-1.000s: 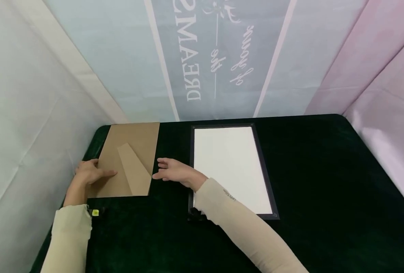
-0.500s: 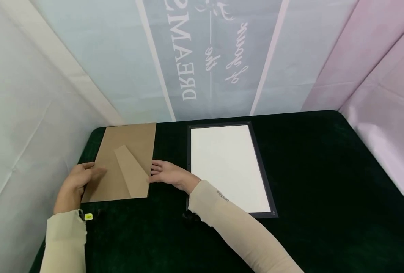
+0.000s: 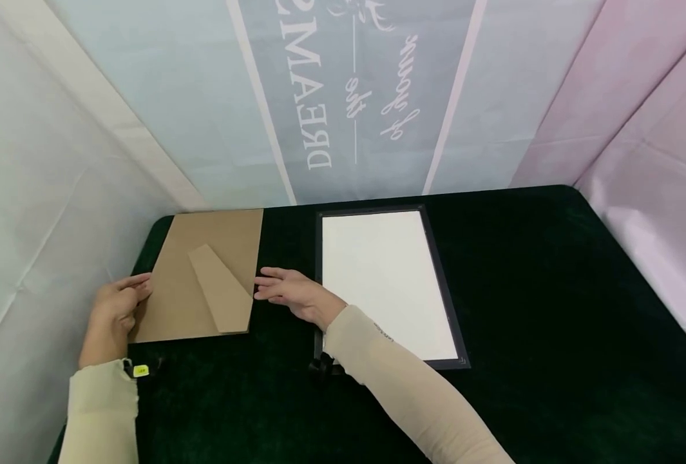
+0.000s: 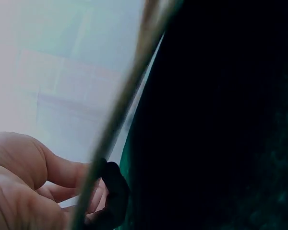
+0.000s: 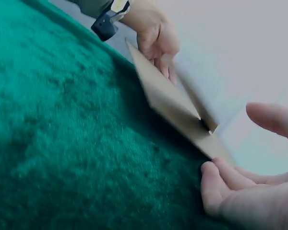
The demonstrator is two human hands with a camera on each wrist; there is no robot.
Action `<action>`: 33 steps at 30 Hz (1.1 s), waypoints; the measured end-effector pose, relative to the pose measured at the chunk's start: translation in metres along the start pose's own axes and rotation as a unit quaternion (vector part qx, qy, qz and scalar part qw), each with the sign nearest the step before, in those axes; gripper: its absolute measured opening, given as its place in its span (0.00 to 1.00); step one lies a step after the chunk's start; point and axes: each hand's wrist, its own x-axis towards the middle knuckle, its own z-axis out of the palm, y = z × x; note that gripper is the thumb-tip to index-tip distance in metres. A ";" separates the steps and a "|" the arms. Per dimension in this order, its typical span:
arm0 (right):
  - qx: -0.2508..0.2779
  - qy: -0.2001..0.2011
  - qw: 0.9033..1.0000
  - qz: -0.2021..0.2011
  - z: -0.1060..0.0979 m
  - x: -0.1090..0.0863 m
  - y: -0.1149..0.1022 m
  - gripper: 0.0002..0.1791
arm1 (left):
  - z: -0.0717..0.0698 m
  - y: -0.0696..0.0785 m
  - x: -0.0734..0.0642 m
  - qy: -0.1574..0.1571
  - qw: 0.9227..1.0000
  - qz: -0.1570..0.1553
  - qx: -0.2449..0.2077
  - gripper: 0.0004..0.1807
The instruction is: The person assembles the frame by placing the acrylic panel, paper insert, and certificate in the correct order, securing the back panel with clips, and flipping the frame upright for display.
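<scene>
Pinching left edge of brown rectangular board (image 3: 174,283): left grip (image 3: 115,304). Board sits between grips; right grip (image 3: 299,293) unclamped, fingers extended to board's right edge. Black rectangular frame (image 3: 442,283) with white panel (image 3: 386,277) right of both.

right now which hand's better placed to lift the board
Probably the left hand: it pinches one edge of the brown board, while the right hand is open at the opposite edge.

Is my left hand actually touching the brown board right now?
Touching. The left wrist view shows the left hand gripping the edge of the brown board, with fingers against both its faces.
</scene>
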 end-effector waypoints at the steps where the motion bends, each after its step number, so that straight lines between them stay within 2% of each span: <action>1: 0.011 0.002 1.000 -0.005 0.000 0.000 0.000 0.39 | 0.001 0.001 -0.002 0.005 1.000 0.001 -0.010 0.16; 6: 0.066 0.025 0.997 -0.033 -0.002 -0.002 -0.004 0.37 | 0.008 0.005 -0.012 0.023 0.999 0.006 -0.046 0.17; 9: 0.060 0.054 0.996 -0.045 -0.001 -0.003 -0.007 0.35 | 0.015 0.010 -0.019 0.022 0.998 0.010 -0.066 0.17; 11: 0.039 0.074 0.995 -0.052 -0.001 -0.005 -0.009 0.35 | 0.021 0.013 -0.024 0.019 0.997 0.019 -0.072 0.18; 15: -0.044 0.121 0.989 -0.073 0.002 -0.011 -0.009 0.39 | 0.035 0.016 -0.033 0.023 0.998 0.028 -0.052 0.21; 17: -0.097 0.146 0.980 -0.092 0.003 -0.015 -0.009 0.41 | 0.043 0.015 -0.036 0.028 0.999 0.031 -0.025 0.22; 19: -0.145 0.174 0.968 -0.111 0.005 -0.020 -0.010 0.41 | 0.052 0.013 -0.039 0.031 0.999 0.035 0.005 0.24; 23: -0.203 0.216 0.946 -0.131 0.001 -0.031 -0.014 0.38 | 0.067 0.011 -0.044 0.023 0.997 0.058 0.047 0.24; 29: -0.241 0.219 0.937 -0.123 -0.017 -0.047 -0.018 0.47 | 0.081 0.012 -0.055 -0.008 0.993 0.095 0.069 0.22; 33: -0.251 0.209 0.938 -0.117 -0.029 -0.059 -0.018 0.49 | 0.089 0.013 -0.063 -0.021 0.990 0.118 0.080 0.23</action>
